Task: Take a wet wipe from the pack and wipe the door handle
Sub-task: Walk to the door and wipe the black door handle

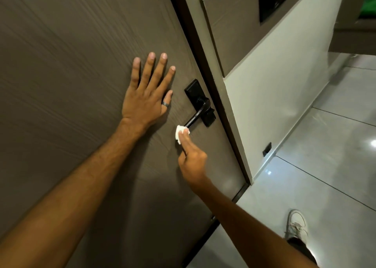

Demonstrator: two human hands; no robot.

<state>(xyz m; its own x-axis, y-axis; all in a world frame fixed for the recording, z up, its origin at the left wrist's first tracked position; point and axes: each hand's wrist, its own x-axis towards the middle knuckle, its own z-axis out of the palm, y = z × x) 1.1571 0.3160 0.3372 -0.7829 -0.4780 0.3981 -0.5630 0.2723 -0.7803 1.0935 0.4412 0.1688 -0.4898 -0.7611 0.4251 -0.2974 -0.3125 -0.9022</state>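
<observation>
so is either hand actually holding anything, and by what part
The right hand pinches a bunched white wet wipe by its lower edge, pressing it to the tip of the door handle. The left hand holds nothing, flat on the door.

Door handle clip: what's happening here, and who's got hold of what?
A person is wiping the black door handle. The right hand pinches a bunched white wet wipe in its fingers, pressed at the lever's free end. The left hand lies flat and open against the brown door, beside the handle. The wipe pack is not in view.
</observation>
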